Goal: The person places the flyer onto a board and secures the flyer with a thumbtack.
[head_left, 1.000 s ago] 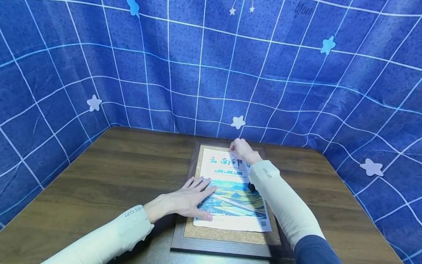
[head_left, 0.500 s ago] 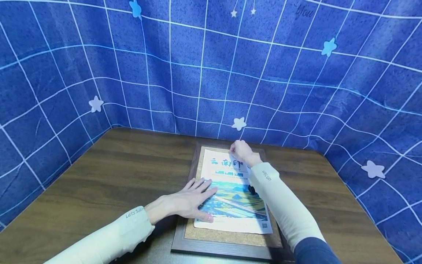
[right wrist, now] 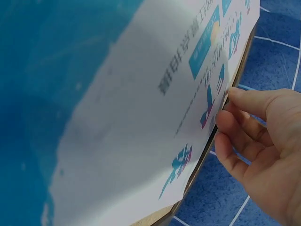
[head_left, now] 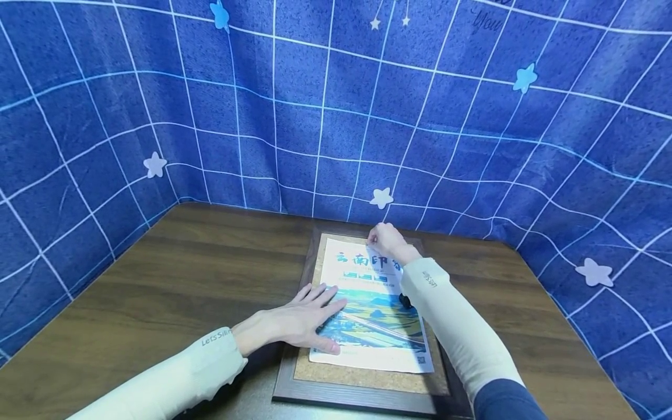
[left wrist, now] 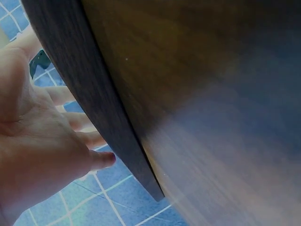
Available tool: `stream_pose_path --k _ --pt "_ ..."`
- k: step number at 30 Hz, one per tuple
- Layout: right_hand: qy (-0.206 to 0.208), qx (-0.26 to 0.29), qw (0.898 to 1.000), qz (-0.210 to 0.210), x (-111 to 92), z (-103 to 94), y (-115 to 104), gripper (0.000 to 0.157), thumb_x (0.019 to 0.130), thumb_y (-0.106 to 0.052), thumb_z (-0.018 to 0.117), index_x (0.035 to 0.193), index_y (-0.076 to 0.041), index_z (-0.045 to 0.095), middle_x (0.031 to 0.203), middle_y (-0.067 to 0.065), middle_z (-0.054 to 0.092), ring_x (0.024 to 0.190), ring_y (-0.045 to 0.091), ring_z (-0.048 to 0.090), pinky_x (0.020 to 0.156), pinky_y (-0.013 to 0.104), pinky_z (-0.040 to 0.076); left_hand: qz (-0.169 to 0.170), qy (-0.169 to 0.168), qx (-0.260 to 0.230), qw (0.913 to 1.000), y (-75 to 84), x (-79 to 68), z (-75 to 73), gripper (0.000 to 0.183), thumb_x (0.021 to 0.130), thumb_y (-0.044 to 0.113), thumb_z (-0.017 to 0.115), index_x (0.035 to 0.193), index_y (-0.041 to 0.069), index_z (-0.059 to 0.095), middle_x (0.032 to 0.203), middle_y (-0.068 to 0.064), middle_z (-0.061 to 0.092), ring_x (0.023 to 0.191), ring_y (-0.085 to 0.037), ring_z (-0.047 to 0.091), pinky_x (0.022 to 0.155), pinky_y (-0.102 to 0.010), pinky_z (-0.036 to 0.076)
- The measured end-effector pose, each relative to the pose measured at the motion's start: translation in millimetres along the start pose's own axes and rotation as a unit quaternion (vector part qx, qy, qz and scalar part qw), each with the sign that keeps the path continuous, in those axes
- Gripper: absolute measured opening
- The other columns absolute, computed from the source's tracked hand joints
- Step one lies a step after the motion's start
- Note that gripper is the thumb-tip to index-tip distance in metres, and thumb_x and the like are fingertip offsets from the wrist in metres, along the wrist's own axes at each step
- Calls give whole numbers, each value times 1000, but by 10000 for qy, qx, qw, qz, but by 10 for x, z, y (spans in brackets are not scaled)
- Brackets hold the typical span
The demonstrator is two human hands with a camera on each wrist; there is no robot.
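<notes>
A printed poster (head_left: 362, 274) with blue lettering and a landscape lies on a cork board (head_left: 367, 378) with a dark wooden frame. My left hand (head_left: 301, 321) lies flat with spread fingers over the poster's left side; the left wrist view shows it beyond the frame edge (left wrist: 94, 103). At the poster's top edge is my right hand (head_left: 387, 239), its fingers curled. In the right wrist view, thumb and index finger of this hand (right wrist: 263, 136) pinch close together there, around a small dark thing mostly hidden by the fingertips; I cannot tell what it is.
The board lies on a brown wood-grain table (head_left: 231, 256). A blue curtain (head_left: 252, 116) with white grid lines and stars hangs behind and at both sides. A small black object (head_left: 405, 301) shows beside the right sleeve (head_left: 457, 326).
The right forearm and its sleeve have shifted slightly to the right, while the right fingers stay at the poster's top edge. The left hand keeps its place on the poster.
</notes>
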State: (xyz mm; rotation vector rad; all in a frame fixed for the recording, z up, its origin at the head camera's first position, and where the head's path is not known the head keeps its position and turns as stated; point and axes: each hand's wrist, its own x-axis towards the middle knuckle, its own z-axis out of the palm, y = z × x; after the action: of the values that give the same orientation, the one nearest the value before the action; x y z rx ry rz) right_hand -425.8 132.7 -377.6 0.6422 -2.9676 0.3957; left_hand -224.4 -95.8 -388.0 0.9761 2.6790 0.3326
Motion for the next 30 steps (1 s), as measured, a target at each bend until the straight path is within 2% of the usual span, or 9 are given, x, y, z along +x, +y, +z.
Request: stream_pose_path --k 7,14,17,21,24,26,28,30 --pt "-169 -207 9996 72 -1 45 -12 23 91 -10 54 89 -8 76 88 7 73 71 16 59 75 34 54 20 -7 -25 10000 32 -3 8 91 86 68 52 155 19 20 164 -11 7 152 -34 3 121 -55 2" --pt "-107 -202 9997 14 -4 -2 -15 27 92 -9 53 75 -7 74 76 6 69 62 15 51 63 28 46 29 -16 -6 10000 33 17 -26 91 86 68 53 155 20 20 164 -11 7 152 -33 4 121 -55 2" --pt "-154 -139 9998 82 -9 -22 -23 26 92 -9 53 79 -6 75 82 8 71 65 16 53 67 30 48 56 10 2 10000 26 24 -38 90 86 67 52 155 19 20 164 -11 7 151 -34 4 121 -55 2" --pt "-457 -127 9988 118 -53 -45 -32 22 93 -11 54 94 -6 76 97 10 72 78 19 61 78 34 53 90 -18 -22 10000 17 23 -18 90 87 67 52 155 18 20 164 -12 7 151 -35 4 121 -56 3" --pt "-509 -32 9987 -26 -104 -95 -65 19 93 -12 57 100 -6 74 102 12 72 87 23 66 84 37 55 59 -20 -30 10000 1 15 -2 90 87 67 53 155 19 20 164 -12 7 151 -35 4 121 -56 3" --pt "-376 83 9991 -189 -154 -160 -104 19 93 -12 58 101 -5 73 101 13 73 89 23 68 85 39 55 38 -16 -18 10000 -8 11 -2 90 86 67 53 155 19 20 164 -12 7 151 -35 4 121 -56 3" --pt "-186 189 9987 -426 -213 -238 -147 20 94 -14 58 103 -3 72 98 13 73 84 23 68 82 38 55 35 -42 -38 10000 -16 7 -11 90 86 67 53 155 19 20 164 -13 6 151 -35 4 121 -56 3" --pt "35 261 9974 -667 -285 -328 -193 22 96 -17 57 98 -2 72 103 13 73 81 23 68 79 38 55 21 -54 -46 10000 -27 0 -29 91 86 67 53 155 19 20 164 -13 5 151 -35 3 120 -57 2"
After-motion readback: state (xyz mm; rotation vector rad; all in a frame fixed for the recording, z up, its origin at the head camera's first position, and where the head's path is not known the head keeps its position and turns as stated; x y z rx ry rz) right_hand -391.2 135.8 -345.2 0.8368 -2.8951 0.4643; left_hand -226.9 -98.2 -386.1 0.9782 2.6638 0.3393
